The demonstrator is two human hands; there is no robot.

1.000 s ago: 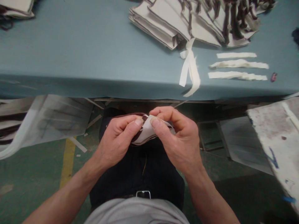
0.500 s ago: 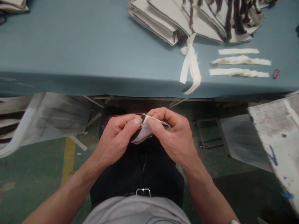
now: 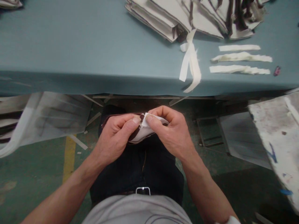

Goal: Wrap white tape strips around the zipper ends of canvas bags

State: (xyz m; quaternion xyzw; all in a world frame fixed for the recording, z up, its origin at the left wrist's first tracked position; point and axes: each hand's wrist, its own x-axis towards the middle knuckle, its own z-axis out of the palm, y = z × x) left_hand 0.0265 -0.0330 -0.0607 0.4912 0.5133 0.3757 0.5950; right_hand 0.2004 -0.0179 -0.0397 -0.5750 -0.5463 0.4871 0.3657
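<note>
Over my lap is a dark brown piece with a whitish backing, perhaps leather or fabric; its full shape is hidden by my hands. My left hand pinches its brown edge between thumb and forefinger. From the other side my right hand is closed, thumb pressing a white strip against the piece. The strip's free end sticks out past the right thumb, close to the left thumb tip. Both hands stay just in front of the table edge.
On the blue-green table lie a stack of similar white-and-brown pieces, a bundle of white strips and three flat strips. A pale bin with pieces stands left; a stained white board juts in at right.
The white strip's end now stands out more, as a squared tip beyond my right thumb. My right hand has shifted slightly left and up; my left hand keeps its pinch.
</note>
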